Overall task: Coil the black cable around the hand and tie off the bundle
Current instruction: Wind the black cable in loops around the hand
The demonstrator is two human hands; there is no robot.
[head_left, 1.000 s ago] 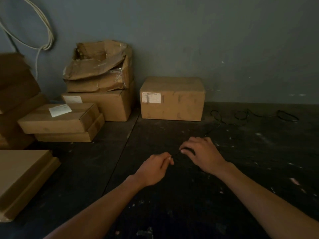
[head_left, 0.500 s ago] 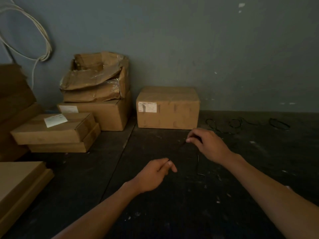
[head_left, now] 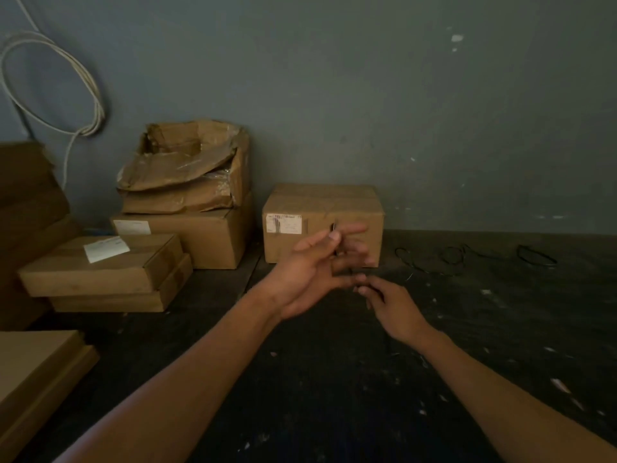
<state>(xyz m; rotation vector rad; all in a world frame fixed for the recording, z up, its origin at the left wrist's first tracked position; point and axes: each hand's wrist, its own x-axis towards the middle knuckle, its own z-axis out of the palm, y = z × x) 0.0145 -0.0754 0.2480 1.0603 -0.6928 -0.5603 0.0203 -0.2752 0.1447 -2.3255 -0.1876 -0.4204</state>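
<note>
A thin black cable [head_left: 447, 259] lies in loose loops on the dark floor at the right, near the wall. My left hand [head_left: 310, 272] is raised in front of a box, fingers spread, with the cable's end pinched under its thumb and a strand running down across the fingers. Just below and to the right, my right hand [head_left: 390, 307] is pinching the cable close to the left fingertips. The strand between the hands and the floor loops is hard to make out against the dark floor.
A closed cardboard box [head_left: 354, 205] stands against the grey wall behind my hands. Stacked and torn boxes [head_left: 180, 208] fill the left side, with flat cartons [head_left: 100, 272] nearer. A white cable coil [head_left: 80, 81] hangs on the wall.
My left hand rose from the floor and opened its fingers with the cable end under the thumb. My right hand dropped back toward me and now holds the cable beneath the left fingers.
</note>
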